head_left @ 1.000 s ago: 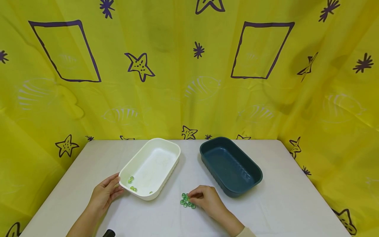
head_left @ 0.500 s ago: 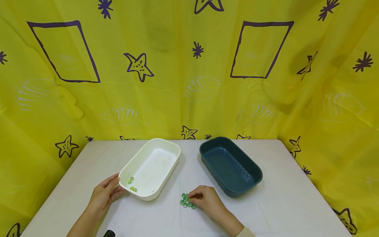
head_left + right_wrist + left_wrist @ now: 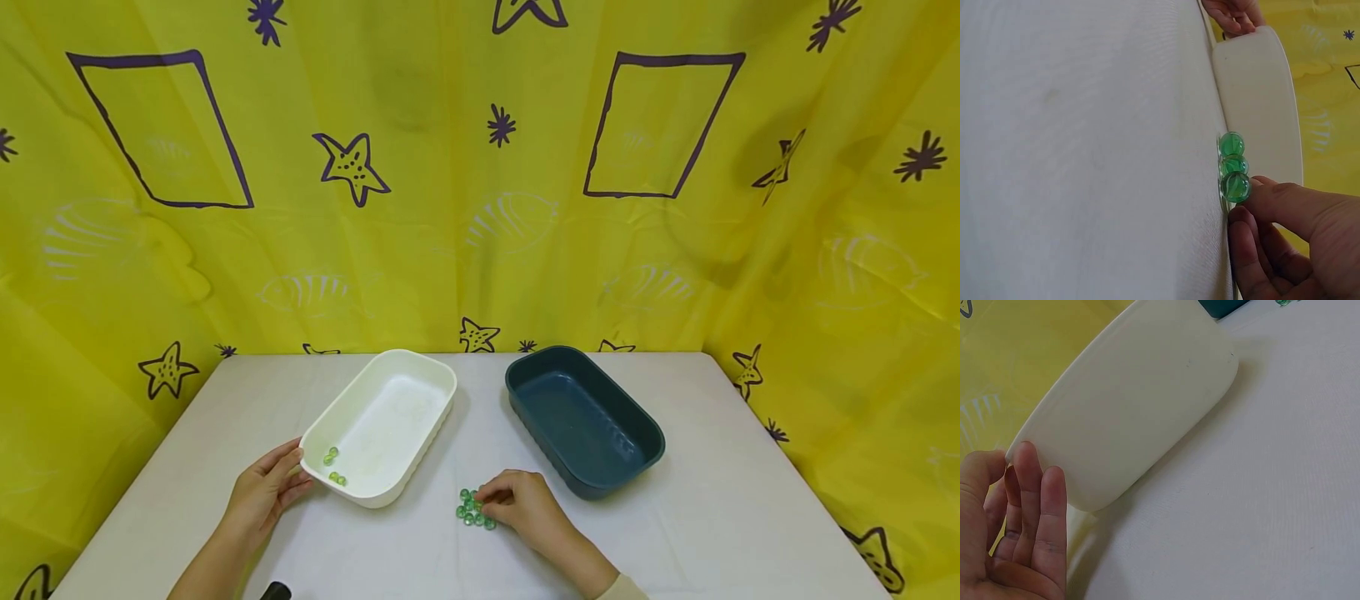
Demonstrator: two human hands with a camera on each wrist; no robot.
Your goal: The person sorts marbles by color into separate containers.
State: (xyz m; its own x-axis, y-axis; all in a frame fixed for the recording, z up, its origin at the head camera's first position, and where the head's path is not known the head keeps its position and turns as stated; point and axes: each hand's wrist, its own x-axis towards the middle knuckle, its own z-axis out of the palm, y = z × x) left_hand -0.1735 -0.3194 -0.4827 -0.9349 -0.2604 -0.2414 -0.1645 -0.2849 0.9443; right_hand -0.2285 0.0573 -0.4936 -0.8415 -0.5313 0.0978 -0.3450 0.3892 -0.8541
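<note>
My left hand holds the near left corner of a white tub; the thumb lies over its rim and the fingers lie against the outer wall. Yellow-green marbles lie in pairs inside, by the left wall. On the cloth, my right hand is at a small cluster of green marbles, thumb and fingertips closed in a pinch at one of them. In the right wrist view, three green marbles line up before the fingertips, which they partly hide.
A dark teal tub stands right of the white one, with no marbles seen in it. White cloth covers the table. A yellow patterned curtain closes in the back and sides. A black object pokes in at the bottom edge.
A marble glimpsed at the white tub's near wall has slipped out of sight. Both hands stay in place, and the cluster on the cloth looks the same.
</note>
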